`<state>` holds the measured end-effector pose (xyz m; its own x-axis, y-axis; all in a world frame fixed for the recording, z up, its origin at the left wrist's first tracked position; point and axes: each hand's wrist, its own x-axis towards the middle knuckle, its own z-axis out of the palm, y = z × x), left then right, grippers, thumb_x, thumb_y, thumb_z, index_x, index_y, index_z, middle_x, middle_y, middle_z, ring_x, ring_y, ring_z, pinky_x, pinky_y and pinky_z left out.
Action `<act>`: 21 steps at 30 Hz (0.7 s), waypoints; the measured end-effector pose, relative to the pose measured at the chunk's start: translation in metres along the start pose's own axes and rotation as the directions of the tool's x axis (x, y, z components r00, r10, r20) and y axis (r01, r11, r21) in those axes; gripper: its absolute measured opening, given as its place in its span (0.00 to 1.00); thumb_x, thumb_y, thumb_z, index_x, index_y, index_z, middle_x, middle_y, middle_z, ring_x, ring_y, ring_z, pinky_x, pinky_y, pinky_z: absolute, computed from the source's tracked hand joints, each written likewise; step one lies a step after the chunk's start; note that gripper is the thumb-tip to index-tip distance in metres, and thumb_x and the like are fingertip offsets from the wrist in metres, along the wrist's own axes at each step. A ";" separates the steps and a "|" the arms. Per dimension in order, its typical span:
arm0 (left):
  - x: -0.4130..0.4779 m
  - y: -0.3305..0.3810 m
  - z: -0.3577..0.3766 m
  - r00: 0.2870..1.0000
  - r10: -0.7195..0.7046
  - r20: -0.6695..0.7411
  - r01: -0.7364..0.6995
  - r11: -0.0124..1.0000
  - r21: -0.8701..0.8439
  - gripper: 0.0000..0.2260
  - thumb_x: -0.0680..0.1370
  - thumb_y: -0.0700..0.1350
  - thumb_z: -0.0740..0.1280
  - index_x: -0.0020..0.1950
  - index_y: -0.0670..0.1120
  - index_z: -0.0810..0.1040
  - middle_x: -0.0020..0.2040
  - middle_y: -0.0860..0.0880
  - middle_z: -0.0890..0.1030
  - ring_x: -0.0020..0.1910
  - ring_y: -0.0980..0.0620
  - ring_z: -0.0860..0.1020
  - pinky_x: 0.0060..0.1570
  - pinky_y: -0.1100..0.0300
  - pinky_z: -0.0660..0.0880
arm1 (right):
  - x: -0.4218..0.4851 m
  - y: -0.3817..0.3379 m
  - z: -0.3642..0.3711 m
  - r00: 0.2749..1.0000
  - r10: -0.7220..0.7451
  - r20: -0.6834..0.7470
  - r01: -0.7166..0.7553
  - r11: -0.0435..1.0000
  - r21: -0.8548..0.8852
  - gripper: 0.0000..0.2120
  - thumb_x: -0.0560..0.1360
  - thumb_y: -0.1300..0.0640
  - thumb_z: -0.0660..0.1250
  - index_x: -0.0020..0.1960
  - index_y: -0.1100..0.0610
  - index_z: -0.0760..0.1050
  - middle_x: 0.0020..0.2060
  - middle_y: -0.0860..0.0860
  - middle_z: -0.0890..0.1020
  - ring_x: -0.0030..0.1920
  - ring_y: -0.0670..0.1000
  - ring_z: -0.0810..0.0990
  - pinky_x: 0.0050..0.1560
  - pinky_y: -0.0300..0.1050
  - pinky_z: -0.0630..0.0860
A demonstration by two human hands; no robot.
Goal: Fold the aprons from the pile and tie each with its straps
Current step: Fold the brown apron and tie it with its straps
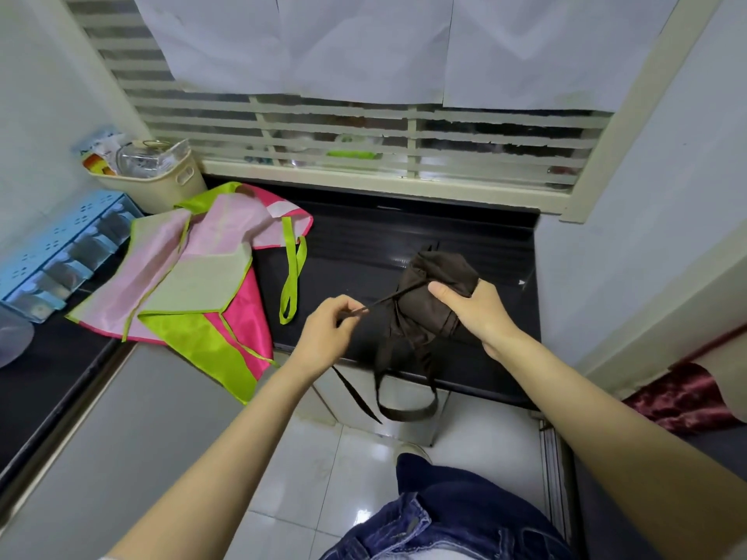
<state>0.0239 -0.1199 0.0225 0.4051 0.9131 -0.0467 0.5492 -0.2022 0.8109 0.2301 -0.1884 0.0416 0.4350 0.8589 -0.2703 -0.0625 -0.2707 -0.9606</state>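
Brown cloth in both hands. Left hand (323, 333) pinches a thin brown strap (380, 304) between thumb and curled fingertips; the strap runs taut, up and to the right, to the bundle. Right hand (473, 309) grips the rolled brown apron (436, 284) from the right side, thumb across its front, fingers wrapped behind and mostly hidden. The strap crosses the roll's middle just by the thumb tip.

The apron sits at the near right part of the black countertop (364, 244), its lower end at the counter's front edge. Whether the roll rests on the stone or is lifted a little, I cannot tell. More brown strapping hangs off the edge below it — one wide loop (408, 410) and a loose tail to its left.

To the left on the same counter lies the pile of unfolded aprons (194, 276): pale pink, hot pink and lime-green panels, one corner drooping over the front edge. A lime-green neck loop (293, 276) trails from it toward the left hand, not touching.

Behind the pile, a cream plastic basket (161, 187) with a glass lid inside; beside it a blue rack (60, 252). Louvred window (364, 131) at the back, white paper sheets (364, 46) over its upper part. Below — white floor tiles (315, 458), blue jeans (444, 519), dark red cloth (679, 398) at far right.
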 end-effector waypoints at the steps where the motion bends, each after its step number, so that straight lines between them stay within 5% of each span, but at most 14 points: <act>1: 0.006 0.001 -0.002 0.999 -0.044 -0.008 0.044 0.998 -0.048 0.11 0.77 0.39 0.65 0.40 0.55 0.75 0.44 0.51 0.79 0.44 0.54 0.76 0.47 0.60 0.70 | 0.004 -0.001 -0.001 1.000 -0.004 -0.004 0.004 1.000 -0.015 0.20 0.71 0.54 0.73 0.61 0.55 0.76 0.51 0.48 0.80 0.53 0.48 0.78 0.54 0.40 0.73; 4: 0.016 0.014 0.003 0.985 -0.172 0.014 0.169 0.941 -0.294 0.07 0.75 0.41 0.69 0.49 0.50 0.74 0.48 0.52 0.78 0.46 0.55 0.75 0.47 0.61 0.70 | 0.015 -0.005 -0.002 1.000 0.001 -0.017 -0.001 1.000 -0.001 0.19 0.71 0.53 0.73 0.60 0.55 0.76 0.52 0.48 0.80 0.54 0.48 0.78 0.57 0.42 0.73; 6: 0.018 0.026 0.014 0.974 -0.196 0.111 0.223 0.908 -0.354 0.15 0.74 0.42 0.71 0.58 0.47 0.71 0.49 0.51 0.78 0.47 0.56 0.76 0.46 0.65 0.72 | 0.021 -0.007 -0.001 1.000 0.006 -0.016 -0.005 1.000 0.014 0.18 0.71 0.53 0.72 0.60 0.55 0.76 0.52 0.48 0.80 0.55 0.48 0.78 0.60 0.44 0.73; 9: 0.017 0.040 0.026 0.959 -0.167 0.230 0.237 0.917 -0.321 0.16 0.75 0.44 0.71 0.60 0.45 0.72 0.37 0.55 0.75 0.31 0.62 0.74 0.29 0.72 0.68 | 0.029 -0.013 0.002 1.000 -0.007 -0.007 0.007 1.000 0.023 0.16 0.73 0.54 0.71 0.59 0.54 0.77 0.52 0.49 0.81 0.54 0.48 0.78 0.58 0.43 0.74; 15: 0.027 0.042 0.023 0.987 -0.103 0.125 0.137 0.942 -0.307 0.02 0.79 0.46 0.63 0.50 0.49 0.72 0.35 0.56 0.74 0.28 0.61 0.69 0.29 0.69 0.64 | 0.044 -0.021 -0.001 0.999 -0.046 -0.008 0.047 0.999 0.022 0.16 0.74 0.54 0.70 0.60 0.52 0.75 0.46 0.42 0.78 0.47 0.41 0.76 0.48 0.34 0.71; 21: 0.028 0.053 0.012 0.966 0.100 0.239 -0.049 0.976 -0.212 0.10 0.82 0.40 0.57 0.58 0.45 0.76 0.30 0.65 0.76 0.31 0.70 0.73 0.33 0.75 0.66 | 0.054 -0.024 0.003 0.998 0.003 0.069 -0.003 1.000 -0.003 0.16 0.76 0.50 0.67 0.61 0.53 0.76 0.54 0.50 0.81 0.55 0.49 0.79 0.60 0.47 0.75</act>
<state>0.0729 -0.1096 0.0570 0.6209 0.7770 -0.1032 0.3612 -0.1668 0.9175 0.2522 -0.1337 0.0501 0.3719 0.8859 -0.2773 -0.0614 -0.2746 -0.9596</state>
